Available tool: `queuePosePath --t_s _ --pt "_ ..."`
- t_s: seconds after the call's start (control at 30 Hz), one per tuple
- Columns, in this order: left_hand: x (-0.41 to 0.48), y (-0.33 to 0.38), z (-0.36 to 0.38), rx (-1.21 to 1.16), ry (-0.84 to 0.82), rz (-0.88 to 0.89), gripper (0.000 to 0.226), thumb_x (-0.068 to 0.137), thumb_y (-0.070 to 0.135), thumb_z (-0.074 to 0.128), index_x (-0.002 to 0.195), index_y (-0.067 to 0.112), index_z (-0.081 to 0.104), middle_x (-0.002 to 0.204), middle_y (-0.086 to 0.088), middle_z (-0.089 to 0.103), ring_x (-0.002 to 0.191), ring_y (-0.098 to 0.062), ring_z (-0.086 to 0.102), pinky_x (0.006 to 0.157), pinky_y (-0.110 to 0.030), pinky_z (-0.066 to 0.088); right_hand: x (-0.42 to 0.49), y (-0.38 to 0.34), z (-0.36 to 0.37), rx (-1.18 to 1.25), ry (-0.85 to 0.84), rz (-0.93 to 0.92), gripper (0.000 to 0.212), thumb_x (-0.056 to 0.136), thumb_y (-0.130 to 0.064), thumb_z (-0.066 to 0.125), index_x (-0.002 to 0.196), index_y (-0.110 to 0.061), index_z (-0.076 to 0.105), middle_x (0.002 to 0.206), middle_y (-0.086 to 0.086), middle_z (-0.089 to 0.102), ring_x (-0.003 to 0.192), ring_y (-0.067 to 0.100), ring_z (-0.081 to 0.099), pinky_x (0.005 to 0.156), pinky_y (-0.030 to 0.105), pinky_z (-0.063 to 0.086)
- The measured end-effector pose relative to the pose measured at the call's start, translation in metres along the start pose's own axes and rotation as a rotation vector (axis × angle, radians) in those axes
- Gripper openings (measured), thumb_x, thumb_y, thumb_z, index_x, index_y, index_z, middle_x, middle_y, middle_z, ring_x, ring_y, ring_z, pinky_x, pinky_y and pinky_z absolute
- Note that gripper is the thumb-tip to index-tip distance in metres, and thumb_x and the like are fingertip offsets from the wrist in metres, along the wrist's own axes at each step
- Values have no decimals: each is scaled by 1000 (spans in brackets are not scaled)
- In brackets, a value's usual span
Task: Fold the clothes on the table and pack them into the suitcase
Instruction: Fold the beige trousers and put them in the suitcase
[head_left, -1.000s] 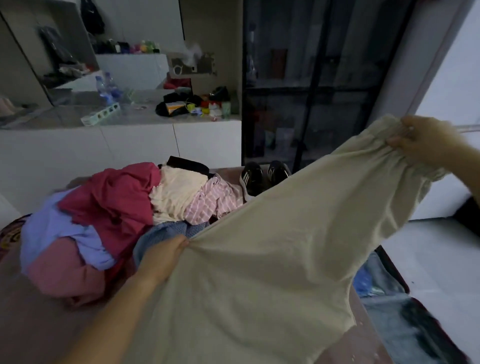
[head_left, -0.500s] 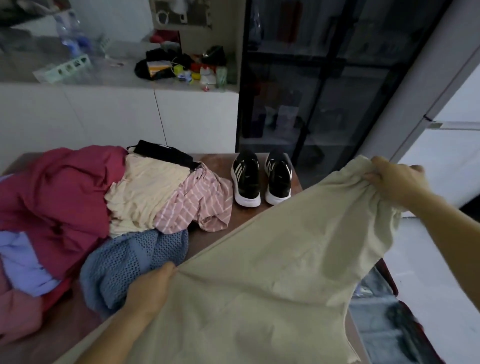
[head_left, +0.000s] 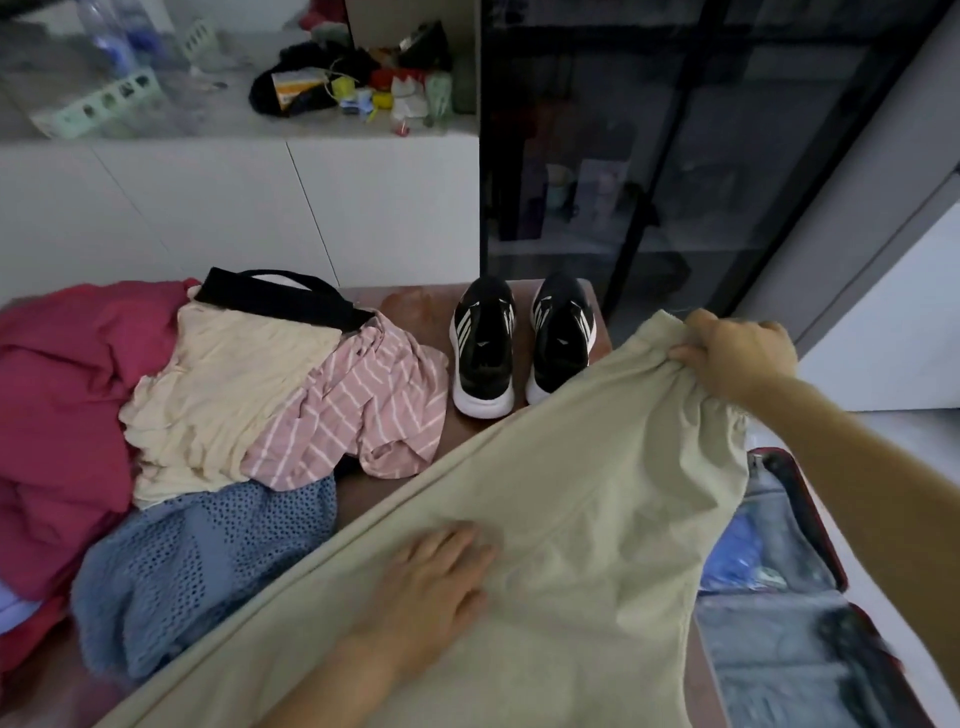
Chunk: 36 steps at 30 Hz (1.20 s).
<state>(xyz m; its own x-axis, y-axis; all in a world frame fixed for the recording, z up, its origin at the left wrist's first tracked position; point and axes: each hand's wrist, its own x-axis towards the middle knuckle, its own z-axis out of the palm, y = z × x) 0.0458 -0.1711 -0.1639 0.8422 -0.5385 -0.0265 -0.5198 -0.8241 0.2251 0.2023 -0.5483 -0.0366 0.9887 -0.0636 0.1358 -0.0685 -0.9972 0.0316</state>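
**Q:** What sits on the white counter (head_left: 363, 208)?

**A:** Toward the left end of its top lies a pale green tray (head_left: 96, 104) with a row of holes. Clear plastic bottles (head_left: 111, 39) stand behind the tray, blurred. Toward the right end is a heap of small clutter (head_left: 353, 83): something black, with bits of yellow, red and green.

**Q:** And around the counter?

**A:** A tall dark glass-fronted cabinet (head_left: 675, 156) stands against its right end. In front of that same end is a pair of black sneakers (head_left: 484, 353) with white stripes and white soles, side by side.

The left hand (head_left: 431, 587) has dropped its grip and lies flat on the lowered beige garment (head_left: 582, 457)
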Motion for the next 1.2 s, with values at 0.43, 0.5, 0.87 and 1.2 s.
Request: queuePosePath --t_s 0.43,0.5,0.87,1.2 --pt "71 11 -56 -1572 -284 -791 65 85 73 36 80 18 69 70 -2 69 62 -20 63 64 -32 46 -200 -173 -30 35 370 -396 19 69 -9 46 79 -17 59 62 2 54 49 23 53 86 44 37" --pt "66 5 -49 -1487 -298 -794 51 68 61 70 84 13 66 67 -3 66 64 -19 60 63 -32 46 -234 -194 0 86 204 -417 10 70 -17 57 75 -23 64 59 0 53 47 21 53 92 45 40" --pt "106 -9 -36 -348 147 -143 50 88 12 58 136 12 45 135 -6 49 125 -24 45 105 -39 36 -216 -90 32 324 -164 296 43 83 -43 56 125 -30 55 121 -1 58 109 27 57 93 45 39" --pt "176 -3 -51 364 -349 143 28 84 25 55 112 22 55 117 -3 56 119 -26 45 92 -35 35 -198 -67 65 306 -488 397 35 82 -56 58 101 -26 57 94 -9 63 104 20 58 84 34 27"
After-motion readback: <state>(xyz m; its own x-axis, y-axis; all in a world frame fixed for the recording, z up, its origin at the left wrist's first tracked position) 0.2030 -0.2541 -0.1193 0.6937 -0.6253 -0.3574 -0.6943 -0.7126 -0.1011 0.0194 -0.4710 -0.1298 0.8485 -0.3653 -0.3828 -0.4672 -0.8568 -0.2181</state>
